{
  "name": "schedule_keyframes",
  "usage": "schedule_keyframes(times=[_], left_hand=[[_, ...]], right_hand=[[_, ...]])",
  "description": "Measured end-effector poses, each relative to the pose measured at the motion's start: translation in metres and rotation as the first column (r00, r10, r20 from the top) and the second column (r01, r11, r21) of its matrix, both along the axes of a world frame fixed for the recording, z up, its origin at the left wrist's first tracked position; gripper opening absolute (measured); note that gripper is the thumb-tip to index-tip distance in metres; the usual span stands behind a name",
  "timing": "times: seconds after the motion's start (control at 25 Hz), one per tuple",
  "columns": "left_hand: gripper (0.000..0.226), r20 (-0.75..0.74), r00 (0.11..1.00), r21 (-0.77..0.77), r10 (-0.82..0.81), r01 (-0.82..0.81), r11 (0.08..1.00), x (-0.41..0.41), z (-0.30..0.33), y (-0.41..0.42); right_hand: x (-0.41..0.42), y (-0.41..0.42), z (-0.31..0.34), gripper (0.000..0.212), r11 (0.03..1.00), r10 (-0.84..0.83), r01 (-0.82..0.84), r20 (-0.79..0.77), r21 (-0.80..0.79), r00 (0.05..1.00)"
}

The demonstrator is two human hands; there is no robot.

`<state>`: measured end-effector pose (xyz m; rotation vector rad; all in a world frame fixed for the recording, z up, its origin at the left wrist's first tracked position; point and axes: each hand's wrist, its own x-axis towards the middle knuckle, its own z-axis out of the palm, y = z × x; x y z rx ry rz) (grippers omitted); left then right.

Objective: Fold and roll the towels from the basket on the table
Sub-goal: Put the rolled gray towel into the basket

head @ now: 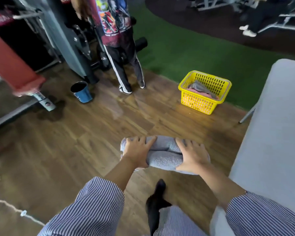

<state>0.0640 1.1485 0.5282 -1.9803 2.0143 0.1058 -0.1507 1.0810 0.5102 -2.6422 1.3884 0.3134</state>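
Holding a rolled grey towel point(165, 153) in the air above the wooden floor, left of the grey table's point(276, 133) edge.
Left hand point(136, 151) and right hand point(192, 156) each curled round one end; soft, light terry, likely to unroll unless gripped at both ends. More towels lay in the yellow basket point(204, 92) on the floor.

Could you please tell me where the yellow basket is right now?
The yellow basket sits on the wooden floor, upper right in the head view, beside the green turf.

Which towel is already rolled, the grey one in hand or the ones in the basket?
The grey towel held between both hands is rolled. The towels in the yellow basket lie loose and crumpled.
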Motion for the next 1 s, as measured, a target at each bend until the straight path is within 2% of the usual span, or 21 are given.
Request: schedule_keyframes(times=[0.2,0.44,0.6,0.72,0.88,1.0], left_hand=[[0.106,0.006,0.996,0.031,-0.086,0.086,0.996,0.038,-0.008,-0.131],[0.108,-0.018,0.98,0.053,-0.196,0.197,0.979,0.068,-0.006,-0.291],[0.107,-0.059,0.949,0.081,-0.311,0.315,0.946,0.065,-0.025,-0.381],[0.107,-0.092,0.93,0.132,-0.357,0.366,0.921,0.062,-0.047,-0.465],[0.097,-0.128,0.87,0.137,-0.476,0.491,0.86,0.06,-0.076,-0.582],[0.096,-0.133,0.833,0.14,-0.537,0.552,0.822,0.05,-0.083,-0.655]], right_hand=[[0.032,-0.113,-0.018,0.107,0.996,-0.085,0.085,0.008,0.039,0.996],[0.055,-0.244,-0.009,0.106,0.973,-0.218,0.216,0.013,0.075,0.976],[0.051,-0.312,-0.016,0.113,0.956,-0.273,0.277,-0.051,0.097,0.961],[0.049,-0.369,-0.03,0.117,0.921,-0.363,0.371,-0.09,0.116,0.928],[0.051,-0.458,-0.048,0.121,0.865,-0.488,0.496,-0.104,0.079,0.867],[0.044,-0.511,-0.06,0.121,0.781,-0.615,0.616,-0.046,0.102,0.787]])
